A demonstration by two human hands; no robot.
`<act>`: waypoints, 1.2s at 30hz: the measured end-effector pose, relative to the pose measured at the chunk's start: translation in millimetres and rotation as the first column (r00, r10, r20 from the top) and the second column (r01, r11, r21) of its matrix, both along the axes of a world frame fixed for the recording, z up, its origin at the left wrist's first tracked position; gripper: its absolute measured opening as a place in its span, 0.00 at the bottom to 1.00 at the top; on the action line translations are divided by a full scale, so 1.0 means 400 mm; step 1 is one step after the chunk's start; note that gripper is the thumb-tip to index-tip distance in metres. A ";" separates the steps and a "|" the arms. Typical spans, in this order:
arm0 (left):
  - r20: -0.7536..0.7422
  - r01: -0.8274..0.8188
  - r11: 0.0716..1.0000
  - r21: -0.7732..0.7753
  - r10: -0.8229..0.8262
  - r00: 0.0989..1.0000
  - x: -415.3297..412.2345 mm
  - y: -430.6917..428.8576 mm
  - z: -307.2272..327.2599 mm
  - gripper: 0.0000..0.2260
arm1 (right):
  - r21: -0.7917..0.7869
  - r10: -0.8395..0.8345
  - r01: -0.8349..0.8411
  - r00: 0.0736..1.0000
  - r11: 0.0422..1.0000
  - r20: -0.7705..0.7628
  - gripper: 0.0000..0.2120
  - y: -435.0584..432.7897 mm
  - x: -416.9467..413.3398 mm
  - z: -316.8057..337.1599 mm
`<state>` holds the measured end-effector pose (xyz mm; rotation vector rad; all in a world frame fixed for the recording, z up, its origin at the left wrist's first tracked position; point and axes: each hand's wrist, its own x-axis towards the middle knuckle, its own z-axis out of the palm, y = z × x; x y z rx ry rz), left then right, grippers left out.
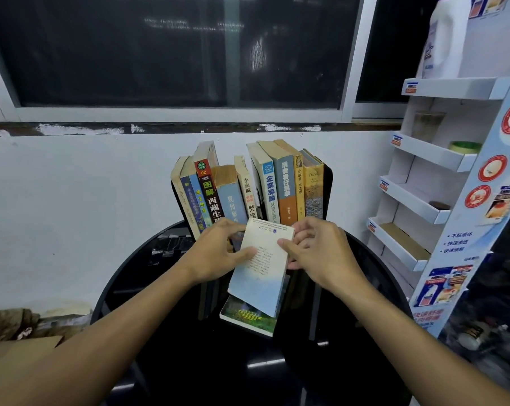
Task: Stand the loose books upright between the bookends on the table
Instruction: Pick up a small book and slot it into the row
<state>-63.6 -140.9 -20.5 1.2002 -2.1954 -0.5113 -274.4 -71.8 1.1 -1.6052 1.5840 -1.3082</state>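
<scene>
A pale blue and cream paperback is held tilted above the round black table, back cover up. My left hand grips its left edge, thumb on the cover. My right hand pinches its right edge. Under it a green-covered book lies flat on the table. Behind my hands several books stand upright in a row between black bookends, with a narrow gap near the row's middle. The left bookend is mostly hidden by the books.
A white cardboard display rack with slanted shelves stands close on the right, holding a tape roll and a white jug. A white wall and dark window lie right behind the table. Brown cardboard sits low at the left.
</scene>
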 end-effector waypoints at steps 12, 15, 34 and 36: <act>-0.086 -0.154 0.893 -0.423 0.130 0.988 -0.036 -0.019 0.134 0.24 | -0.244 -0.092 -0.002 0.923 0.970 -0.373 0.10 0.040 0.025 0.067; -0.020 -0.142 0.896 -0.422 0.147 0.989 -0.050 -0.056 0.161 0.28 | -0.255 -0.118 0.001 0.889 0.967 -0.442 0.10 0.036 0.026 0.077; 0.042 -0.153 0.858 -0.491 0.199 0.979 -0.026 -0.122 0.144 0.12 | -0.377 -0.204 -0.020 0.813 0.926 -0.545 0.06 -0.067 0.071 0.145; 0.036 -0.163 0.856 -0.490 0.206 0.978 -0.026 -0.123 0.143 0.12 | -0.386 -0.217 -0.016 0.806 0.922 -0.551 0.06 -0.083 0.077 0.146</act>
